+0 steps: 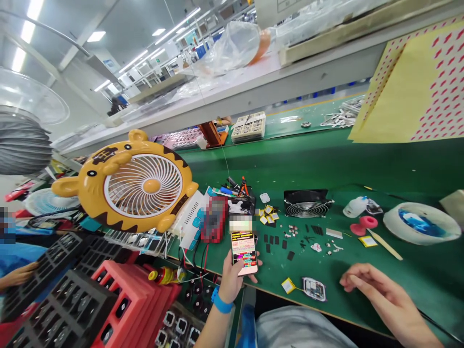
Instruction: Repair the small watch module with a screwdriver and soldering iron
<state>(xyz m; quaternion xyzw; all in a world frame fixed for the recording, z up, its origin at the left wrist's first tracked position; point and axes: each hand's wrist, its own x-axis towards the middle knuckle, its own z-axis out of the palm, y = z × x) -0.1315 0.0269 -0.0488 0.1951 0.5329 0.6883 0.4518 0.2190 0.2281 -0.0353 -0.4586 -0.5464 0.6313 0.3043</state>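
My left hand (232,278), with a blue wrist strap (222,302), holds a smartphone (244,253) at the bench edge. The phone's screen is lit with coloured text, and my thumb lies over its lower part. My right hand (377,292) rests on the green mat (348,169), fingers loosely bent, with nothing visible in it. Between my hands lies a small opened device with a circuit board (314,288), wired to a yellow battery pouch (288,285). Small black pieces (279,241) and several yellow battery pouches (268,214) are spread beyond the phone.
A tiger-faced fan (145,186) stands at left behind a red multimeter (213,220). Red foam trays (134,299) are stacked lower left, near another person's hand (23,274). A black fan (307,203), a white bowl (422,222) and a pointed stick (387,244) lie farther back.
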